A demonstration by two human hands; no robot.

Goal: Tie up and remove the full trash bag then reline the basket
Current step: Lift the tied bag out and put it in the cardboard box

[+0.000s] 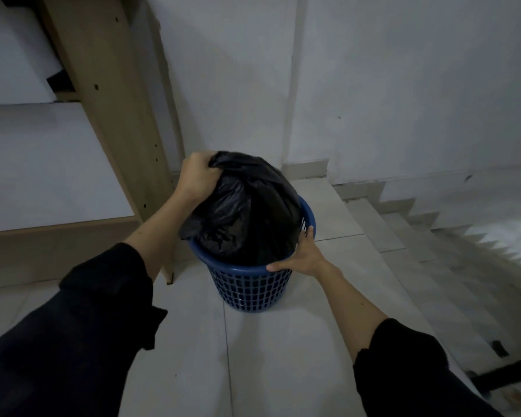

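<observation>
A full black trash bag (247,212) bulges out of a blue perforated plastic basket (250,288) that stands on the tiled floor. My left hand (197,176) grips the gathered top of the bag at its upper left, and the bag rises well above the rim. My right hand (301,254) rests on the basket's rim at the front right, fingers spread along the rim and thumb pointing left. The bag's lower part is hidden inside the basket.
A wooden shelf frame (109,115) leans at the left, close behind the basket. A white wall (373,85) stands behind. Steps (403,224) descend to the right of the basket. A dark object (500,347) lies at the lower right.
</observation>
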